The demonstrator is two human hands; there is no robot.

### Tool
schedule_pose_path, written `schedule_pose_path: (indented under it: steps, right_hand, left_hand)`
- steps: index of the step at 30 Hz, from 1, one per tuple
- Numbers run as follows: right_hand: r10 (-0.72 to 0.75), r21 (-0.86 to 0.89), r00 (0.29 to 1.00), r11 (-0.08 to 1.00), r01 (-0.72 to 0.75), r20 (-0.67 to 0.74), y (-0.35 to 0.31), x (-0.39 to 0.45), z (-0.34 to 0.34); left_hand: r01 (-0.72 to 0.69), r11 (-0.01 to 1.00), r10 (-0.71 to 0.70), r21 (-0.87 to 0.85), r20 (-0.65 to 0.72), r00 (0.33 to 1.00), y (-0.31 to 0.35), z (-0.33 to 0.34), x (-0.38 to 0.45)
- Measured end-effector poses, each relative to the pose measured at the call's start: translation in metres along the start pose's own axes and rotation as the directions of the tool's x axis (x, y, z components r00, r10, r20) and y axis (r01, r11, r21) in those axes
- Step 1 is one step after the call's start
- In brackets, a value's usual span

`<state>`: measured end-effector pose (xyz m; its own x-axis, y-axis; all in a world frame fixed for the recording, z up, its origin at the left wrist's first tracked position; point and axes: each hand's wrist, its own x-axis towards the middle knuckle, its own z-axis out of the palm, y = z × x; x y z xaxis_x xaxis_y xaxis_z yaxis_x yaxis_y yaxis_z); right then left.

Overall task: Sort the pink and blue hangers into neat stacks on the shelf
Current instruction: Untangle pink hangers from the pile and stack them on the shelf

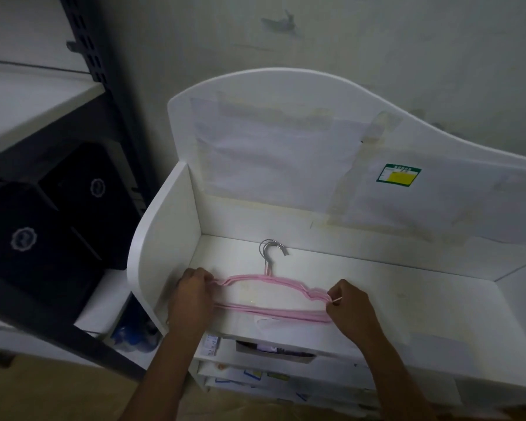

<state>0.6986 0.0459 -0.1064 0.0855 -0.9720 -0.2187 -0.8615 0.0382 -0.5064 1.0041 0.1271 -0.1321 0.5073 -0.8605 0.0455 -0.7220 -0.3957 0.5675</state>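
Filling centre and right of the frame: white shelf [377,278] with taped papers and a green-yellow sticker [399,176]. Sitting at left: two black boxes [52,214]. Lying on the shelf at lower centre: pink hangers [271,294], stacked, hooks pointing away. Gripping their ends: left hand [192,294] and right hand [351,308], fingers clamped on the pink hangers.

Stack of pink hangers [271,294] flat on white shelf [392,287], metal hooks pointing rearward

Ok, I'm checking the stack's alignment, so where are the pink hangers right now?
In the head view the pink hangers lie on the white shelf, near its left wall, held at the ends by the left hand and right hand.
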Motion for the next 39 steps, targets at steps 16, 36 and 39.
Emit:
schedule_pose_path:
  steps: [16,36,39]
  right_hand:
    - [0.000,-0.242,0.998,0.970,0.013,0.055,-0.011,0.013,0.005]
    - [-0.294,-0.343,0.953,0.889,0.303,0.079,-0.016,0.020,0.013]
    - [-0.294,-0.368,0.954,0.881,0.297,0.066,-0.016,0.023,0.012]
  left_hand:
    - [0.035,0.994,-0.048,0.108,0.113,0.992,-0.003,0.002,0.026]
    - [-0.141,0.979,0.104,0.145,0.235,0.966,0.004,0.001,0.037]
    - [-0.134,0.974,0.090,0.183,0.231,0.969,0.006,0.000,0.041]
